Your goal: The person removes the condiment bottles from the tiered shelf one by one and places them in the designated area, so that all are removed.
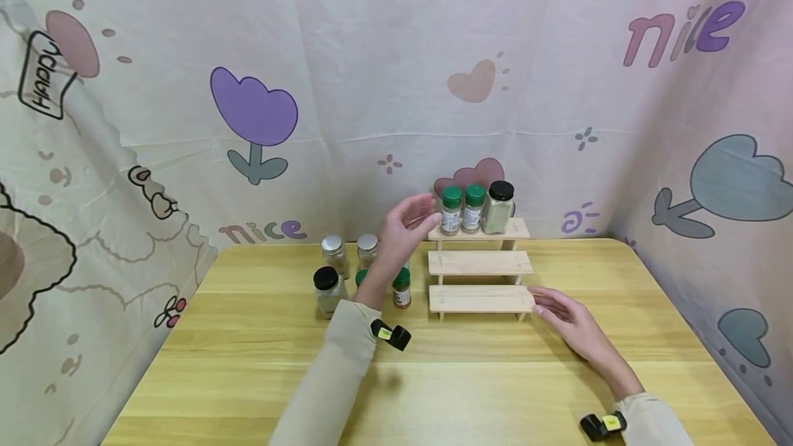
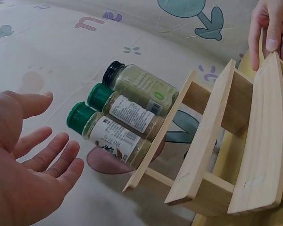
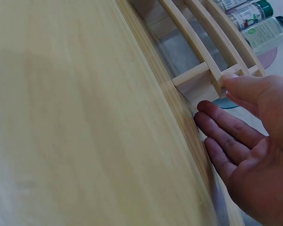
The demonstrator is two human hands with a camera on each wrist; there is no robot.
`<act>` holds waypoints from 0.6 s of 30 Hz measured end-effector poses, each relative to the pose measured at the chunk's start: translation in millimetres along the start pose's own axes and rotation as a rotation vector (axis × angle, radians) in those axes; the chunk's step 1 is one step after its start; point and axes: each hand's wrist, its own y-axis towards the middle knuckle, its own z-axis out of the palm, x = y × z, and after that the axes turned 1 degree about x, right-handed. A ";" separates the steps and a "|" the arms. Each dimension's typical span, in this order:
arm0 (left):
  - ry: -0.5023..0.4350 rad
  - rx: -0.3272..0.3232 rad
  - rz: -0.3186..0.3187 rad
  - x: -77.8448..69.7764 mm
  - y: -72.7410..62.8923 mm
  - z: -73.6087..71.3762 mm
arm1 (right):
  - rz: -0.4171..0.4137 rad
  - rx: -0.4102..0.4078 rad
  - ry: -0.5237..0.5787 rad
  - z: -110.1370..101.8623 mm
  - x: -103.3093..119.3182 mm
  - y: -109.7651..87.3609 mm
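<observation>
A three-step wooden rack (image 1: pixel 480 263) stands on the table. Its top step bears two green-capped spice jars (image 1: pixel 451 210) (image 2: pixel 118 136) and one black-capped spice jar (image 1: pixel 498 208) (image 2: pixel 141 87). My left hand (image 1: pixel 403 229) (image 2: pixel 33 155) is beside the left green-capped jar, fingers spread and relaxed, palm bare, with a gap between hand and jar. At the rack's right end, my right hand (image 1: pixel 573 325) (image 3: pixel 254 136) holds the corner of the lowest step between thumb and index finger; its other fingers extend loosely below.
Left of the rack stand more jars: silver-capped jars (image 1: pixel 334 253), a black-capped jar (image 1: pixel 328 291) and green-capped jars (image 1: pixel 401 288), partly hidden behind my left forearm. A printed cloth (image 1: pixel 372 102) hangs behind the wooden table (image 1: pixel 483 377).
</observation>
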 end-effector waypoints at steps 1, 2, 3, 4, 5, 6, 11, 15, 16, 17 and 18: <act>0.004 -0.003 0.001 0.9 2.5 2.1 | -0.001 0.000 -0.001 -0.2 0.0 -0.1; 0.007 -0.006 0.000 1.5 4.9 4.2 | 0.000 -0.001 -0.002 -0.4 0.0 -0.1; 0.011 -0.011 -0.003 2.0 7.2 6.5 | 0.003 -0.003 -0.004 -0.7 -0.1 -0.1; 0.018 -0.019 -0.008 2.4 9.3 9.1 | 0.004 -0.003 -0.006 -1.0 -0.4 -0.2; 0.030 -0.026 -0.013 2.9 11.2 11.5 | 0.007 -0.004 -0.006 -1.0 -0.2 -0.3; 0.044 -0.033 -0.020 3.4 13.1 13.7 | 0.013 -0.002 -0.009 -1.2 -0.4 -0.4; 0.085 -0.065 -0.028 5.6 20.8 23.2 | 0.011 -0.003 0.001 -0.5 2.1 -0.7; 0.121 -0.096 -0.031 6.5 24.6 28.9 | -0.006 -0.005 0.007 0.2 4.3 -0.6; 0.131 -0.106 -0.034 6.3 25.6 30.3 | -0.009 -0.004 0.004 0.1 4.5 -0.5; 0.139 -0.116 -0.037 6.0 26.7 31.5 | -0.010 -0.004 0.006 0.2 5.0 -0.4; 0.147 -0.126 -0.039 5.8 28.1 32.8 | -0.009 -0.002 0.004 0.0 5.2 -0.3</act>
